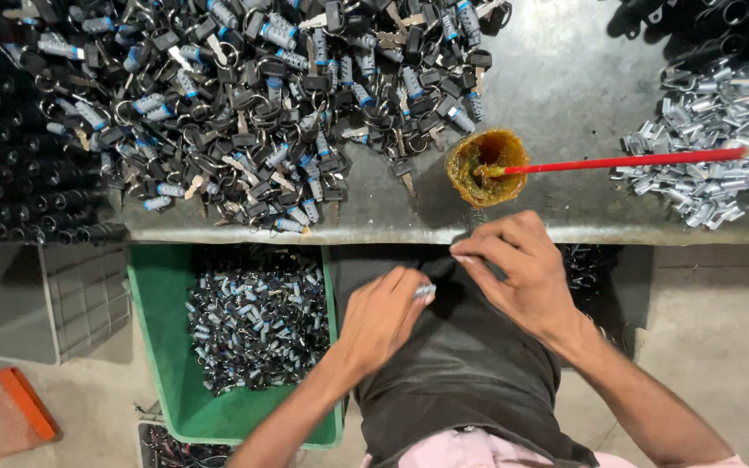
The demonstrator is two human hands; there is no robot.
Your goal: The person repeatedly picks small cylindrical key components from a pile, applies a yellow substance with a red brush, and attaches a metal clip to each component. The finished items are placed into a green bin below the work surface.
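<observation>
Two bare hands met just below the edge of the grey metal bench (565, 87). Head view: the left hand (381, 316) was curled nearly shut, its fingertips pinching a small silvery cylinder (425, 291), probably a lock barrel, with one ribbed end showing past the fingers. The right hand (517, 264) was bent over just beside it, thumb and forefinger drawn together; whether they gripped anything could not be told.

Beyond the right fingertips stood a small cup (485, 166) smeared with amber grease, a red stick (626, 161) resting in it and reaching away to the right over a heap of bright, angular metal clips (721, 147). Beyond the left fingers lay a dense pile of keys (244, 104) with black plastic heads, steel rings and shiny barrels.

Left of the left hand sat a green plastic bin (162, 347) of finished lock pieces.

Risks, as judged: the smooth, small cylinder could slip from greasy fingertips and drop onto the dark cloth on the lap or the floor; a raised right hand could knock the stick and tip the cup, fouling the bench.
</observation>
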